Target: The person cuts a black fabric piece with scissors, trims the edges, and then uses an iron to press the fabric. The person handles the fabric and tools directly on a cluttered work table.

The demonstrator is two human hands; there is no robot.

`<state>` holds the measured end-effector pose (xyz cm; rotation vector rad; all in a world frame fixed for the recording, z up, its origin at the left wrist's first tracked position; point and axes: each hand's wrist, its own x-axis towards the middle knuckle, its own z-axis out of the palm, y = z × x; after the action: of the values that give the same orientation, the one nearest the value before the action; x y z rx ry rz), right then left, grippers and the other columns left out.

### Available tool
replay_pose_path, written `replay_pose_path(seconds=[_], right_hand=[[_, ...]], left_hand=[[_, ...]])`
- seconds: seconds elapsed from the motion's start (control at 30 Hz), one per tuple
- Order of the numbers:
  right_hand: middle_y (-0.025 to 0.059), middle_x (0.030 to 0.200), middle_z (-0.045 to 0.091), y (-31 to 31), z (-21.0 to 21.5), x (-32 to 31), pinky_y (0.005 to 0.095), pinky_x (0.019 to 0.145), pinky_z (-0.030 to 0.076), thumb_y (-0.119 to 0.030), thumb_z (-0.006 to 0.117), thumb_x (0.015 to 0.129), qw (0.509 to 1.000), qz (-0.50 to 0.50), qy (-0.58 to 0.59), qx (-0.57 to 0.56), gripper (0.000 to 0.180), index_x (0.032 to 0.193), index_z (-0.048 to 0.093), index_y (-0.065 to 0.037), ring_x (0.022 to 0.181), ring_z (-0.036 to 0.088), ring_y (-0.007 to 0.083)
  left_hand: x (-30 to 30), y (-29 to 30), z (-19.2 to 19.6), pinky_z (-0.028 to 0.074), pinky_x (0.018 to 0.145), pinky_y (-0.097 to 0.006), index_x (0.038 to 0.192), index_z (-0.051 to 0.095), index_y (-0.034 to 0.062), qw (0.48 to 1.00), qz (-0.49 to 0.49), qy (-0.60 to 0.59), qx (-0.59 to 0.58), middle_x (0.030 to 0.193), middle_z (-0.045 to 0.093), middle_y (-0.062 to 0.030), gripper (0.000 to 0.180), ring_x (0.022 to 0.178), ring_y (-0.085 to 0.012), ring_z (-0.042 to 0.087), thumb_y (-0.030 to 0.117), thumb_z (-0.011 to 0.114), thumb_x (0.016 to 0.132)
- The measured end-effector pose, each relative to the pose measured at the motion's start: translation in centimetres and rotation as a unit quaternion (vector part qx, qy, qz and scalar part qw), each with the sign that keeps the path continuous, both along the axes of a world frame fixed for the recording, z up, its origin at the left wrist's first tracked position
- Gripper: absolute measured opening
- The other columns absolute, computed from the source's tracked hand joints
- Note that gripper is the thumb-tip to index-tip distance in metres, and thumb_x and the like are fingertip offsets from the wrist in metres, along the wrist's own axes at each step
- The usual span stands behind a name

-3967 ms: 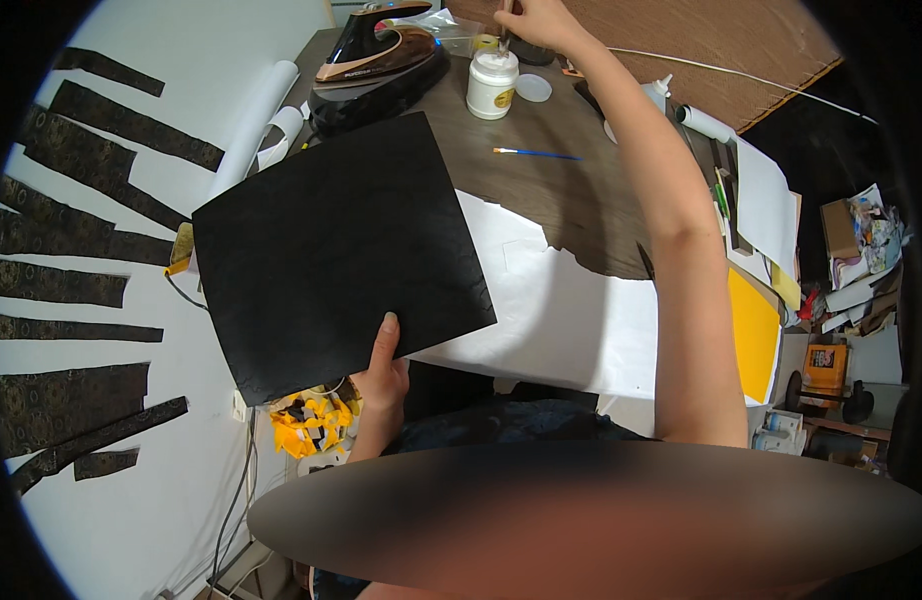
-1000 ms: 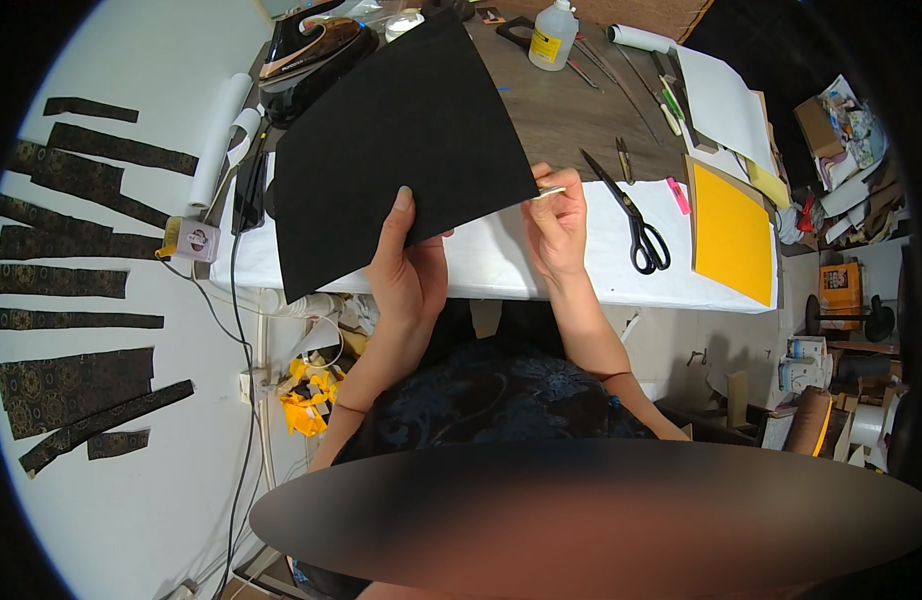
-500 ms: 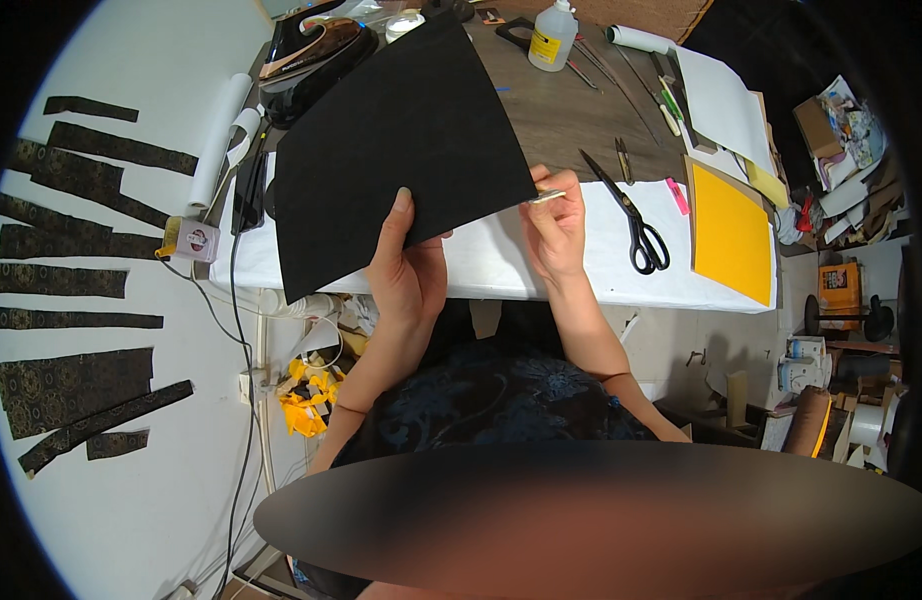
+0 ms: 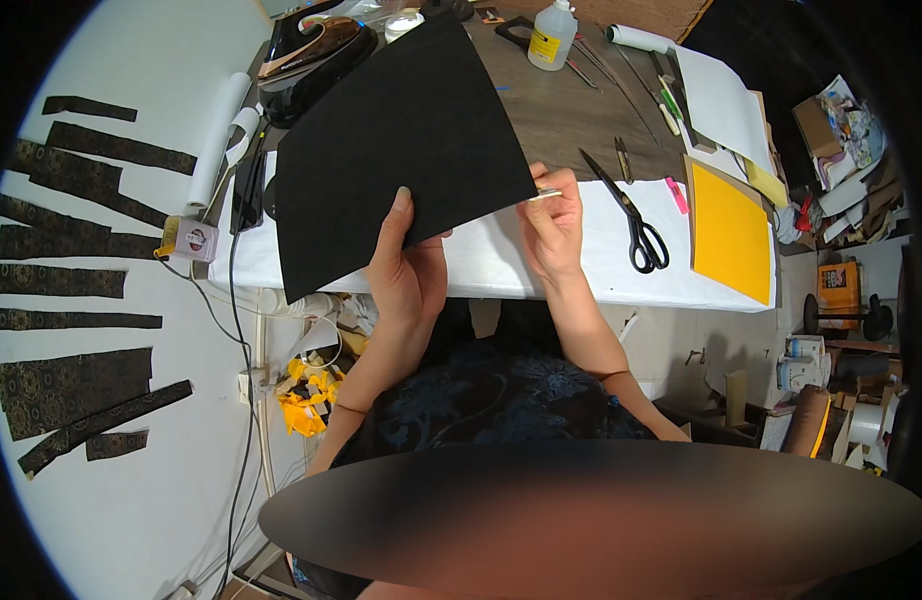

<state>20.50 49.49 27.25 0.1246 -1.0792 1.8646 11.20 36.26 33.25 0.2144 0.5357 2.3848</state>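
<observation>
The person's left hand [image 4: 411, 270] is closed on the lower edge of a black sheet [image 4: 391, 150], thumb flat on its face and fingers behind, holding it tilted above the white-covered near side of the table [image 4: 611, 275]. The right hand [image 4: 556, 225] pinches a slim pale tool [image 4: 547, 195] between closed fingertips at the sheet's right corner (whether its tip touches the sheet cannot be told), while black-handled scissors [image 4: 643, 240] lie to the right, near a yellow sheet [image 4: 731, 235].
</observation>
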Motion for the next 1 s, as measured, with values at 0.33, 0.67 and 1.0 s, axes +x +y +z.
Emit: replay_pose_path(seconds=[0.33,0.67,1.0], right_hand=[[0.0082,0.093,0.056,-0.1,-0.1,-0.1,0.0319,0.085,0.039,-0.006,0.060,0.090,1.000,0.004,0.001,-0.003,0.010,0.094,0.051,-0.009,0.088,0.050,0.0166],[0.0058,0.089,0.058,3.1,0.5,1.8,0.0361,0.087,0.040,-0.014,0.061,0.091,0.999,-0.044,0.005,0.018,0.013,0.098,0.051,-0.009,0.087,0.052,0.0156],[-0.0086,0.064,0.041,12.9,9.8,0.0,0.0215,0.069,0.034,-0.032,0.066,0.087,0.937,-0.044,-0.337,0.076,0.030,0.093,0.066,-0.002,0.061,0.037,0.0046]], left_hand=[[0.1,0.0,0.2,0.044,0.099,-0.034,0.115,0.056,-0.0011,1.000,0.005,0.003,0.002,0.116,0.061,-0.0117,0.025,0.108,-0.0183,0.058,0.008,0.054,0.091],[-1.2,-1.0,-0.2,0.050,0.083,-0.034,0.115,0.054,0.0012,0.999,-0.039,0.001,-0.004,0.105,0.062,-0.0092,0.030,0.098,-0.0185,0.061,0.002,0.059,0.086],[-8.8,-4.0,-0.4,0.051,0.088,-0.038,0.115,0.054,-0.0063,0.965,-0.139,0.178,-0.136,0.106,0.062,-0.0167,0.047,0.096,-0.0294,0.063,-0.009,0.059,0.068]])
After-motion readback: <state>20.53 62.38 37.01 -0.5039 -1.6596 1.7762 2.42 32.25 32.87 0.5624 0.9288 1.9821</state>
